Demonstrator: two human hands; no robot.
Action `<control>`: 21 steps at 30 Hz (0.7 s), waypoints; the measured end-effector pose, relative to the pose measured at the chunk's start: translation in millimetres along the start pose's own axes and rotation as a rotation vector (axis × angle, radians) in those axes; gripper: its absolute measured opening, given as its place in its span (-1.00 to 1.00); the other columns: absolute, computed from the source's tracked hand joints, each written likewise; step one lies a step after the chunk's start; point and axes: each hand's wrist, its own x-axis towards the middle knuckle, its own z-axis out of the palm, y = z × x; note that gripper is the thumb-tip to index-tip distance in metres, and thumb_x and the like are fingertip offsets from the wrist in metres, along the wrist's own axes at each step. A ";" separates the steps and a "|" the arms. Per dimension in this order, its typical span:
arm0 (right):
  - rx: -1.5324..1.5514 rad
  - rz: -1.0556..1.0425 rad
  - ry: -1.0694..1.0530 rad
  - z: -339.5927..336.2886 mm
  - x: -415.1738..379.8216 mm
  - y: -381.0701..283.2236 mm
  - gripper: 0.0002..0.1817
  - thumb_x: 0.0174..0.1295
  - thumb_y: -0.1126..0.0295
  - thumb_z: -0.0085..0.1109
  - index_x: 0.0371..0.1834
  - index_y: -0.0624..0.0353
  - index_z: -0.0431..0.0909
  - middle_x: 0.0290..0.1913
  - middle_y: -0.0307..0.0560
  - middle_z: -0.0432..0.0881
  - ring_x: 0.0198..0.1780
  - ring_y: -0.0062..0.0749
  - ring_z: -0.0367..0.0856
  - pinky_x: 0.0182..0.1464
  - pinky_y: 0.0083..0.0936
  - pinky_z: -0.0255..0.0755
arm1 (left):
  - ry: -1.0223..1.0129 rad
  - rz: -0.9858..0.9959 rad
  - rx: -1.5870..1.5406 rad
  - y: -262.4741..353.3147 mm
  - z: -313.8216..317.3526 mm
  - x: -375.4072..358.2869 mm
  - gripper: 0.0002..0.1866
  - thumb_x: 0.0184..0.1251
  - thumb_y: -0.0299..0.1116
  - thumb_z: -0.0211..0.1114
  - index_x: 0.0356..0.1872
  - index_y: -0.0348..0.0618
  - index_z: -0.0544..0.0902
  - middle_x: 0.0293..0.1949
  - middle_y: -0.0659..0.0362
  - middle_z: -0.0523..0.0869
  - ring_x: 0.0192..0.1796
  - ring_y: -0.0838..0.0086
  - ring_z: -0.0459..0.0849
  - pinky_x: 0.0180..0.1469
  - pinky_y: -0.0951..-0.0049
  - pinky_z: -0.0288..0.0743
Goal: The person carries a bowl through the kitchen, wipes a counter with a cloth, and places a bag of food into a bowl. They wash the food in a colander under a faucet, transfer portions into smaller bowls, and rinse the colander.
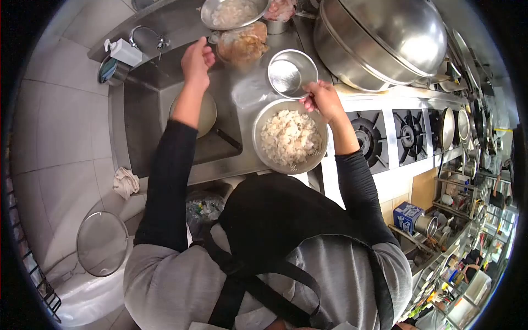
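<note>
My right hand pinches the rim of a round metal container, which looks empty inside. Just below it, a metal bowl holds chopped whitish pieces. Over the sink's back edge my left hand is raised with its fingers curled; whether anything is in them is too small to tell. Right of that hand lies a clear bag with brownish contents. Behind the bag stands a metal bowl of pale pieces, beside a container of pinkish meat.
The sink holds a round pan. A large domed steel pot stands at the back right, above gas burners. A faucet and white bottle are at the left, and a strainer lower left.
</note>
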 end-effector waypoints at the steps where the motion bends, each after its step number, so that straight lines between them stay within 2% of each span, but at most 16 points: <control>1: -0.035 -0.017 -0.070 1.4 -2.7 -2.4 -0.84 0.23 0.46 0.06 -0.32 0.38 0.50 -0.55 0.06 0.63 -0.66 -0.49 0.52 -0.63 -0.60 0.42 | -0.103 0.019 0.019 -3.0 -4.9 -26.5 -0.66 0.31 -0.15 0.35 -0.06 -0.17 0.59 -0.23 0.17 0.63 -0.38 0.47 0.62 -0.34 0.49 0.53; 3: -0.055 -0.013 -0.083 19.2 -13.2 -13.7 -0.82 0.24 0.43 0.09 -0.33 0.38 0.52 -0.57 0.05 0.63 -0.66 -0.50 0.53 -0.62 -0.61 0.41 | -0.388 -0.106 0.080 -9.8 -6.5 -85.8 -0.69 0.34 -0.20 0.32 -0.06 -0.20 0.58 -0.21 0.19 0.62 -0.33 0.51 0.64 -0.27 0.43 0.59; 4: -0.133 -0.039 -0.113 28.9 -14.5 -13.6 -0.82 0.25 0.42 0.08 -0.35 0.35 0.53 -0.56 0.00 0.63 -0.65 -0.54 0.53 -0.61 -0.63 0.40 | -0.470 -0.135 0.095 -8.4 -0.1 -117.4 -0.69 0.37 -0.23 0.29 0.00 -0.20 0.54 -0.17 0.18 0.62 -0.37 0.50 0.65 -0.27 0.42 0.60; 5: -0.210 -0.054 -0.142 37.0 -17.2 -11.8 -0.82 0.27 0.41 0.07 -0.37 0.33 0.55 -0.56 -0.06 0.64 -0.64 -0.57 0.54 -0.60 -0.65 0.40 | -0.476 -0.095 0.111 -20.7 0.1 -130.6 -0.69 0.33 -0.33 0.31 0.01 -0.21 0.49 -0.17 0.17 0.60 -0.42 0.50 0.65 -0.35 0.44 0.63; 7: -0.407 -0.111 -0.168 48.5 -20.8 -9.5 -0.78 0.28 0.34 0.16 -0.32 0.33 0.55 -0.54 -0.08 0.65 -0.60 -0.59 0.57 -0.55 -0.67 0.44 | -0.325 0.066 0.224 -34.7 -4.0 -139.6 -0.70 0.25 -0.46 0.37 -0.07 -0.19 0.47 -0.17 0.16 0.57 -0.43 0.48 0.68 -0.46 0.48 0.62; 8: -0.344 -0.090 -0.236 51.2 -16.0 4.5 -0.73 0.28 0.28 0.20 -0.28 0.35 0.56 -0.51 -0.07 0.66 -0.58 -0.59 0.59 -0.51 -0.67 0.46 | -0.316 0.095 0.217 -43.1 -12.9 -137.6 -0.71 0.23 -0.55 0.32 -0.10 -0.21 0.41 -0.15 0.12 0.54 -0.49 0.47 0.67 -0.52 0.53 0.62; 9: -0.283 -0.091 -0.304 51.8 -11.5 12.1 -0.67 0.28 0.22 0.24 -0.24 0.36 0.56 -0.48 -0.06 0.67 -0.55 -0.59 0.61 -0.48 -0.67 0.48 | -0.312 0.108 0.234 -45.4 -19.2 -140.0 -0.72 0.23 -0.56 0.29 -0.10 -0.19 0.40 -0.16 0.12 0.53 -0.53 0.47 0.65 -0.52 0.51 0.63; 10: -0.327 -0.047 -0.329 50.5 -21.9 8.7 -0.54 0.24 0.07 0.30 -0.15 0.34 0.57 -0.43 -0.03 0.69 -0.46 -0.44 0.67 -0.35 -0.55 0.56 | -0.296 0.084 0.244 -43.4 -26.7 -143.4 -0.72 0.23 -0.57 0.28 -0.10 -0.20 0.40 -0.17 0.13 0.53 -0.53 0.47 0.66 -0.52 0.51 0.63; 11: -0.328 -0.036 -0.330 44.3 -30.3 10.7 -0.54 0.24 0.07 0.30 -0.15 0.34 0.57 -0.43 -0.03 0.69 -0.46 -0.44 0.67 -0.35 -0.55 0.56 | -0.280 0.066 0.255 -40.9 -36.2 -147.0 -0.73 0.23 -0.58 0.26 -0.11 -0.21 0.40 -0.18 0.13 0.53 -0.54 0.46 0.66 -0.52 0.50 0.64; 13: -1.034 -0.305 -0.240 26.0 -45.7 11.4 -0.43 0.17 -0.04 0.34 -0.01 0.27 0.58 -0.34 0.07 0.71 -0.24 -0.17 0.73 -0.13 -0.37 0.60 | -0.212 0.040 0.269 -38.5 -59.9 -152.5 -0.75 0.24 -0.58 0.26 -0.13 -0.21 0.39 -0.20 0.13 0.54 -0.53 0.44 0.67 -0.51 0.49 0.64; 14: -1.275 -0.278 -0.211 17.6 -49.2 25.9 -0.24 0.13 -0.16 0.31 0.24 0.18 0.46 -0.07 0.23 0.67 -0.01 0.01 0.68 0.11 -0.19 0.54 | -0.148 0.028 0.283 -36.2 -71.2 -152.5 -0.76 0.24 -0.58 0.25 -0.15 -0.20 0.38 -0.23 0.13 0.55 -0.52 0.42 0.67 -0.51 0.47 0.65; 15: -1.483 -0.212 -0.181 13.0 -52.2 49.5 -0.11 0.12 -0.18 0.31 0.43 0.05 0.22 0.26 0.26 0.46 0.15 0.06 0.59 0.20 -0.16 0.49 | -0.143 0.029 0.283 -37.1 -83.8 -151.9 -0.76 0.24 -0.58 0.25 -0.15 -0.20 0.38 -0.23 0.13 0.55 -0.52 0.42 0.67 -0.51 0.47 0.65; 17: -1.894 -0.647 -0.067 19.9 -71.6 91.5 -0.05 0.11 -0.09 0.34 0.50 -0.11 0.04 0.43 0.19 0.27 0.17 0.11 0.57 0.19 -0.11 0.50 | -0.033 -0.047 0.168 -48.5 -111.3 -152.5 -0.77 0.23 -0.57 0.24 -0.19 -0.18 0.37 -0.28 0.12 0.56 -0.50 0.40 0.68 -0.50 0.42 0.66; 18: -1.895 -0.648 -0.069 24.0 -68.5 95.3 -0.05 0.11 -0.09 0.34 0.50 -0.11 0.04 0.43 0.19 0.27 0.17 0.11 0.57 0.19 -0.11 0.50 | -0.012 -0.060 0.175 -51.9 -118.1 -154.5 -0.77 0.23 -0.57 0.24 -0.20 -0.15 0.36 -0.31 0.14 0.56 -0.49 0.40 0.67 -0.49 0.38 0.66; 20: -1.730 -0.537 -0.175 28.9 -56.4 100.5 -0.28 0.04 0.20 0.43 0.34 -0.09 0.38 0.18 0.20 0.55 0.14 -0.11 0.62 0.07 -0.34 0.58 | -0.001 -0.086 0.148 -60.5 -127.5 -159.5 -0.77 0.23 -0.57 0.24 -0.20 -0.14 0.37 -0.32 0.15 0.56 -0.50 0.41 0.67 -0.48 0.39 0.66; 21: -1.731 -0.534 -0.177 19.5 -41.2 101.7 -0.28 0.04 0.20 0.43 0.34 -0.09 0.38 0.18 0.20 0.55 0.14 -0.11 0.62 0.07 -0.34 0.58 | 0.009 -0.111 0.121 -63.0 -130.1 -163.0 -0.77 0.23 -0.57 0.24 -0.20 -0.13 0.37 -0.33 0.17 0.56 -0.50 0.42 0.66 -0.48 0.40 0.65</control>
